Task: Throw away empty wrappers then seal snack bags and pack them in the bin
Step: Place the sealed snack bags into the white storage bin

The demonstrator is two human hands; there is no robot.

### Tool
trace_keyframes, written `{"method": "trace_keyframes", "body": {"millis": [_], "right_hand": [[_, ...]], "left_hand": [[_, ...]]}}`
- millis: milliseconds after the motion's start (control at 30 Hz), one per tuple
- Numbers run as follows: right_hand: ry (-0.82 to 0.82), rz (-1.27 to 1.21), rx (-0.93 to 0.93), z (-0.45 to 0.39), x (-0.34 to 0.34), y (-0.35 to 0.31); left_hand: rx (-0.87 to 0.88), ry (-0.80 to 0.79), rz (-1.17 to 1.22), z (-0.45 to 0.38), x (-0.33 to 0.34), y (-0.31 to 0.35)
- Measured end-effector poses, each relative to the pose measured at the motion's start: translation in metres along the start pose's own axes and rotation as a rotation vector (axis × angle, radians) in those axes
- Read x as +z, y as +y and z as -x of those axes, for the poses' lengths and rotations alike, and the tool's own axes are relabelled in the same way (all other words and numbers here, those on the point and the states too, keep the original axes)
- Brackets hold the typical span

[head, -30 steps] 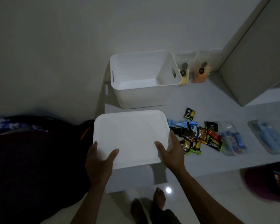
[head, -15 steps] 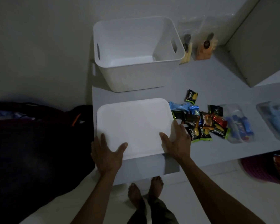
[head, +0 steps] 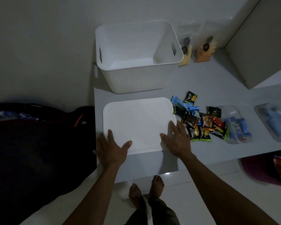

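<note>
While the light is dim, the pale grey desk shows its left edge running just beside the white rectangular plastic bin and the flat white plastic lid, and its front edge passes under the lid's near side, which seems to overhang it slightly. Bare desk lies open between the bin and the grey cabinet at the right rear. The bin stands upright at the back, mouth up, its long axis running left to right, a slot handle in each end wall. The lid lies flat in front of it, long axis also left to right. The left hand is spread flat, fingers on the lid's near left corner; the right hand is spread likewise on the near right corner; neither grips anything. Just right of the lid sits a heap of small coloured snack packets, touching its right edge, with clear plastic bags beyond. Two clear pouches lean behind the bin.
</note>
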State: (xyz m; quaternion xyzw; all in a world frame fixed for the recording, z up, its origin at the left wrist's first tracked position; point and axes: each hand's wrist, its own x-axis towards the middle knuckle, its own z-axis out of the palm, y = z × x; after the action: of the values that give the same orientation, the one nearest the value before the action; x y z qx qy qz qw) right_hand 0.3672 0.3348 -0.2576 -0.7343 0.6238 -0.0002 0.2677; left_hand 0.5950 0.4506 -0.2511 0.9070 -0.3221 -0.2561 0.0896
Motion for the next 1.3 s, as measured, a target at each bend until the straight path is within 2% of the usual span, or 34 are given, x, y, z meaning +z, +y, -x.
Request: {"method": "trace_keyframes", "body": {"millis": [100,367,500,667,867,967,1100,1300], "right_hand": [[-0.064,-0.139,0.036,0.009,-0.018,-0.007],[0.077,-0.334,-0.016,0.033,-0.091,-0.024],[0.12,-0.363,-0.043,0.02,-0.142,-0.015],[0.167,-0.416,-0.035,-0.02,-0.201,0.021],[0.18,-0.385,-0.088,-0.105,-0.271,0.075],[0.17,-0.377,-0.106,-0.156,-0.302,0.098],[0.12,-0.326,-0.132,-0.221,-0.336,0.113],[0.163,-0.248,-0.138,-0.324,-0.361,0.112]], "left_hand": [[0.009,-0.008,0.024,0.01,-0.016,0.007],[0.234,0.107,0.267,0.037,-0.066,0.07],[0.409,0.133,0.401,0.043,-0.084,0.128],[0.589,0.179,0.447,0.039,-0.088,0.212],[0.722,0.18,0.496,0.022,-0.068,0.335],[0.713,0.186,0.48,0.004,-0.059,0.397],[0.579,0.234,0.454,-0.036,-0.051,0.457],[0.338,0.278,0.427,-0.109,-0.033,0.491]]}}
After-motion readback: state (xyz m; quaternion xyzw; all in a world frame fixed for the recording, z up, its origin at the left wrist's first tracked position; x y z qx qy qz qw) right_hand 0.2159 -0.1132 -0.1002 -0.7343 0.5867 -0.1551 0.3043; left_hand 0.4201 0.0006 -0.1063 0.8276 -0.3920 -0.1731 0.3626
